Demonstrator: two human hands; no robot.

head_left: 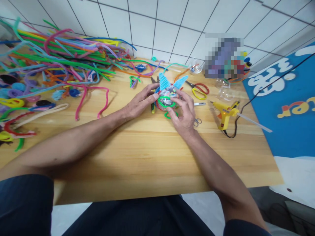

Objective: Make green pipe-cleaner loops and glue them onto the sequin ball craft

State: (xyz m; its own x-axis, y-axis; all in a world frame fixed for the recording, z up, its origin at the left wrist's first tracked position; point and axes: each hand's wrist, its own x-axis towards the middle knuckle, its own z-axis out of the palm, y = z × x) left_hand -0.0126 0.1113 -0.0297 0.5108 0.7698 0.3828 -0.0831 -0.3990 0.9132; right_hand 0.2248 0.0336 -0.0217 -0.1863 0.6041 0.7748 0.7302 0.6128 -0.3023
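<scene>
A clear ball (pixel 168 90) with mixed coloured filling stands at the middle of the table. Two light-blue pipe-cleaner ears (pixel 164 82) rise from its top, and red and blue strands run around its sides. My left hand (pixel 141 101) grips the ball from the left, thumb on its front. A green pipe-cleaner loop (pixel 167 102) lies against the front of the ball. My right hand (pixel 184 111) pinches this loop at its right edge, fingers bent. A second green piece (pixel 168 115) shows just below. Dark plier-like jaws (pixel 155 79) stick out behind my left fingers.
Many coloured pipe cleaners (pixel 73 55) are heaped at the left. Scissors with red and yellow handles (pixel 200 91), small scissors (pixel 197 122) and a corded yellow glue gun (pixel 223 113) lie to the right. Clear balls (pixel 225 93) stand near the tiled wall (pixel 169 29).
</scene>
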